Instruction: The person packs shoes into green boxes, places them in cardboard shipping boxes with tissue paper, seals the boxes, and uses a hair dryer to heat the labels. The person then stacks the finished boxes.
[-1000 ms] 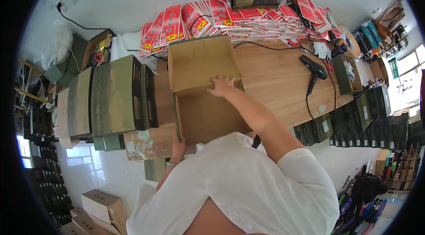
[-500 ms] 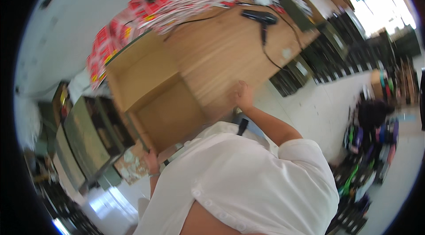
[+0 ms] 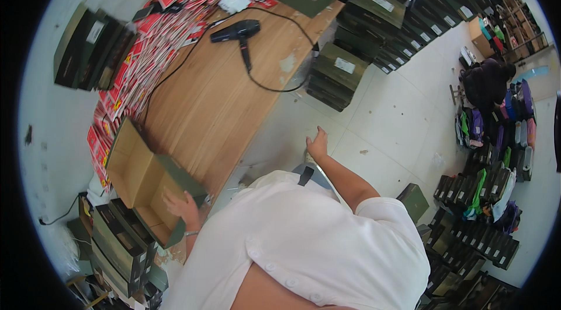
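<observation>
A shoebox-like carton (image 3: 135,165), green outside and plain brown inside, lies opened at the near left end of the wooden table, its lid tilted back. My left hand (image 3: 183,209) reaches over the carton's near side, fingers spread over its bare inside; whether they touch it I cannot tell. My right hand (image 3: 317,145) hangs in the air off the table's edge above the floor, thumb and forefinger apart and holding nothing. A black hair dryer (image 3: 238,32) with its cord lies farther up the tabletop (image 3: 201,111).
Red and white printed packets (image 3: 130,70) are heaped along the wall side. Another open green box (image 3: 304,3) with crumpled stuff stands at the far end. Stacked green boxes (image 3: 338,76) rise from the floor right of the table. A person (image 3: 488,83) in dark clothes is at the right.
My view has swung right, so the table, carton and dryer shift left. My left hand has gone from the carton's near edge to over its inside. My right hand now shows over the floor.
</observation>
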Motion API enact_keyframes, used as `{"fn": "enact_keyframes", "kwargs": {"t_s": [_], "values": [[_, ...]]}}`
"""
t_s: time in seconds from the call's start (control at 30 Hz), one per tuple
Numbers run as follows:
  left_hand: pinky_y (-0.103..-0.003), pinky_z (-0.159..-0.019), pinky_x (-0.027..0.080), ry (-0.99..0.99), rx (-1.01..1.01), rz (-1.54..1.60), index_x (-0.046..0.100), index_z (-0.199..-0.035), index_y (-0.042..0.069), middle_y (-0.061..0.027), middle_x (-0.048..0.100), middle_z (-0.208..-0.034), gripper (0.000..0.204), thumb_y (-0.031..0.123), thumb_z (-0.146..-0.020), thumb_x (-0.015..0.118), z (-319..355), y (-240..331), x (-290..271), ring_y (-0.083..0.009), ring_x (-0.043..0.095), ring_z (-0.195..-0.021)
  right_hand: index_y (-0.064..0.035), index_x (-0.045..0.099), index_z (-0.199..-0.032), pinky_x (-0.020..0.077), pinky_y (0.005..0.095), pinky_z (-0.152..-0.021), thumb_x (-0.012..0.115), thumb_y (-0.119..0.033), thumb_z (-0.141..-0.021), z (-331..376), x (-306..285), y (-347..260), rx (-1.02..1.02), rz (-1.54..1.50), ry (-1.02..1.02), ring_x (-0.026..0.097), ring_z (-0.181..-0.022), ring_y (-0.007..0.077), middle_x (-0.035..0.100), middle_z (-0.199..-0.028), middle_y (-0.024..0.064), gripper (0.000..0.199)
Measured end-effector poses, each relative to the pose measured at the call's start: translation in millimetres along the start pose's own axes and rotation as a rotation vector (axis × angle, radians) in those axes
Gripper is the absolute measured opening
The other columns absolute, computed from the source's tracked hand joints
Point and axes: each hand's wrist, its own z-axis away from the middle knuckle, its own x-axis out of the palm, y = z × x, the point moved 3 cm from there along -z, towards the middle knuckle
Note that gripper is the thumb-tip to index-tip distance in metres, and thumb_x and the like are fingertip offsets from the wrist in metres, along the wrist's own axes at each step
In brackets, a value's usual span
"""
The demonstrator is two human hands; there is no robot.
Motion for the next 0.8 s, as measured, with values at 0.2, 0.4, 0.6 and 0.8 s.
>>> {"fn": "enact_keyframes", "kwargs": {"t_s": [0.2, 0.4, 0.6, 0.8], "values": [[-0.057, -0.113, 0.019, -0.391, 0.284, 0.314, 0.021, -0.153, 0.004, -0.0297, 0.024, -0.154, 0.082, 0.024, -0.087, 0.064, 31.3, 224.6, 33.1, -0.0461, 0.023, -0.142, 0.0042, 0.050, -0.131, 0.0436, 0.0483, -0.102, 0.067, -0.031, -0.083, -63.0, -118.1, 131.4, 0.344, 0.024, -0.059, 0.051, -0.119, 0.0462, 0.050, -0.130, 0.0315, 0.062], [-0.057, -0.114, 0.022, -0.629, 0.550, 0.421, 0.022, -0.153, 0.008, -0.0287, 0.025, -0.153, 0.082, 0.020, -0.085, 0.067, 30.8, 301.3, 83.8, -0.0480, 0.027, -0.139, 0.0049, 0.062, -0.119, 0.0517, 0.0407, -0.090, 0.066, -0.040, -0.087, -78.9, -168.8, 249.6, 0.610, -0.028, 0.021, 0.065, -0.099, 0.0391, 0.069, -0.100, 0.0218, 0.055], [-0.045, -0.109, 0.037, -0.902, 0.484, 0.470, 0.032, -0.148, 0.002, -0.0250, 0.044, -0.143, 0.071, 0.016, -0.086, 0.064, -23.0, 376.1, 124.6, -0.0419, 0.042, -0.133, -0.0045, 0.049, -0.136, 0.0458, 0.0459, -0.095, 0.060, -0.053, -0.091, -134.2, -157.5, 241.7, 0.924, -0.496, -0.287, 0.058, -0.113, 0.0308, 0.061, -0.121, 0.0147, 0.067], [-0.042, -0.110, 0.037, -1.100, 0.528, 0.620, 0.039, -0.143, -0.002, -0.0265, 0.047, -0.141, 0.059, 0.016, -0.091, 0.059, -58.9, 518.1, 167.4, -0.0402, 0.045, -0.131, -0.0084, 0.036, -0.148, 0.0379, 0.0503, -0.105, 0.055, -0.063, -0.090, -246.9, -211.0, 203.5, 0.902, -0.706, -0.318, 0.046, -0.131, 0.0365, 0.044, -0.148, 0.0182, 0.082]]}}
